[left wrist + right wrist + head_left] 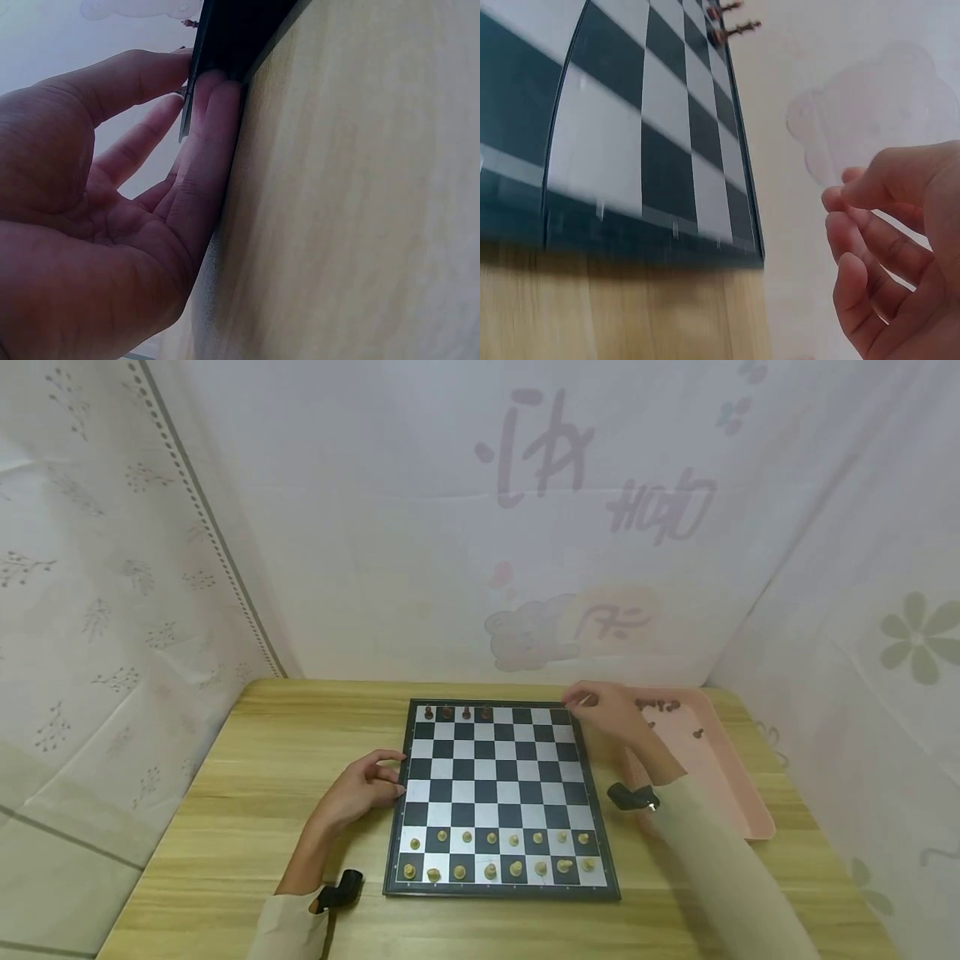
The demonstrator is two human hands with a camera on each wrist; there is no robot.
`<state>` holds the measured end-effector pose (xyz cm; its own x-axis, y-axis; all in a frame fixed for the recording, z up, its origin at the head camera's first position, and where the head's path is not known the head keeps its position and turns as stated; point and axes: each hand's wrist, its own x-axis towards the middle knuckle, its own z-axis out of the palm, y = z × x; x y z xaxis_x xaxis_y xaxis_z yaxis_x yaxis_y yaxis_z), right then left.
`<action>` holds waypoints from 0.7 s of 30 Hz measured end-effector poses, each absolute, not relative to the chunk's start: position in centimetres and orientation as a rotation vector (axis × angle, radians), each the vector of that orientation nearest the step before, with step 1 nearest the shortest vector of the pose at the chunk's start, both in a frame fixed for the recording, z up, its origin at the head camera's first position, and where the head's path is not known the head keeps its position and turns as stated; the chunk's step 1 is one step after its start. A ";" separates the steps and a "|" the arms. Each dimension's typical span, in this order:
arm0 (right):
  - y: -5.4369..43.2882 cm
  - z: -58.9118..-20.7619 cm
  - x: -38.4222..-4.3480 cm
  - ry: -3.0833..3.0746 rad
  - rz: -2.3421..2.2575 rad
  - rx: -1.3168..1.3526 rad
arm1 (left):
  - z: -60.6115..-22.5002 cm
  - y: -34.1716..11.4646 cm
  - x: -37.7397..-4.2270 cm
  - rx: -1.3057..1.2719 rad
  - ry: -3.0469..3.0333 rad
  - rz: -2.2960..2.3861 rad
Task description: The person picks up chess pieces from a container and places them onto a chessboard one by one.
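A black-and-white chessboard [483, 769] lies flat on the table. Its near two rows carry light chess pieces [516, 867], and several dark chess pieces [467, 712] stand at the left of the far row. My left hand [365, 789] grips the board's left edge; the left wrist view shows the thumb and fingers [217, 127] about the dark rim. Above the far right corner of the board hovers my right hand [611, 710]. Its fingers [851, 281] are loosely bent, thumb near the index fingertip, with no piece visible between them in the right wrist view.
A pink tray [757, 802] sits right of the board, partly behind my right forearm. More dark chess pieces [663, 704] lie in its far part, and a single dark piece [698, 733] lies farther right. Patterned cloth [420, 527] hangs behind the wooden table [247, 810].
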<state>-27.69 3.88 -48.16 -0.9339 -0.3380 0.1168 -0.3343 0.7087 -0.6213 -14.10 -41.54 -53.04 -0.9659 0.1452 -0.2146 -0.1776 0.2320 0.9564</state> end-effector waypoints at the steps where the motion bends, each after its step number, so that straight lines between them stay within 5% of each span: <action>1: 4.5 -48.1 -27.6 2.912 -1.050 -0.548 | -53.1 -41.5 -14.1 -0.032 2.248 1.800; 21: 13.8 -51.1 -27.0 3.043 -1.268 -0.206 | -53.3 -41.5 -14.2 0.005 2.254 1.797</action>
